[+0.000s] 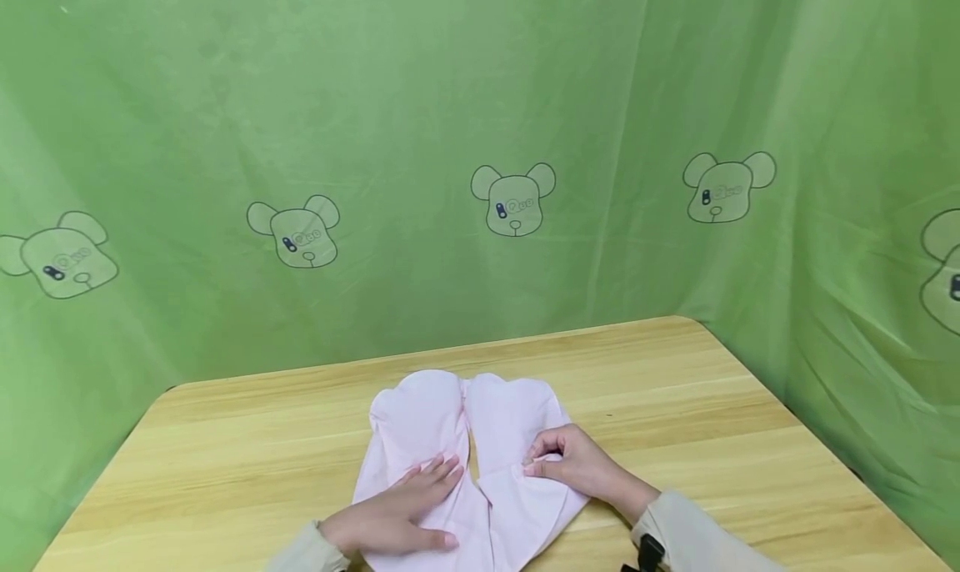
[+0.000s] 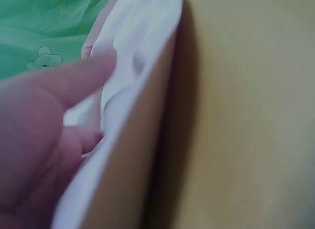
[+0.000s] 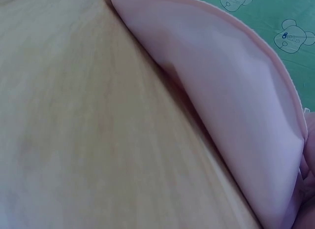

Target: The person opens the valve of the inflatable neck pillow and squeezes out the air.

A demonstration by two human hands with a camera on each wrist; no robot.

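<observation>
A pale pink cloth piece [image 1: 427, 413] lies on the table, with a wavy far edge and a slit down its middle. My left hand [image 1: 401, 509] rests on its near left part, fingers spread. The left wrist view shows that hand, blurred, beside a pale fold of the cloth [image 2: 123, 106]. Thumb and fingertips of my right hand [image 1: 573, 464] pinch the cloth right of the slit, where a flap is folded over. In the right wrist view the pink cloth [image 3: 231, 91] curves up from the wood, with part of the right hand [image 3: 307, 175] at the frame's edge.
The wooden table [image 1: 247, 439] has rounded far corners. A green curtain [image 1: 405, 138] printed with bear heads hangs behind it and along the sides. A small black object [image 1: 649, 551] sits at the right sleeve [image 1: 690, 530].
</observation>
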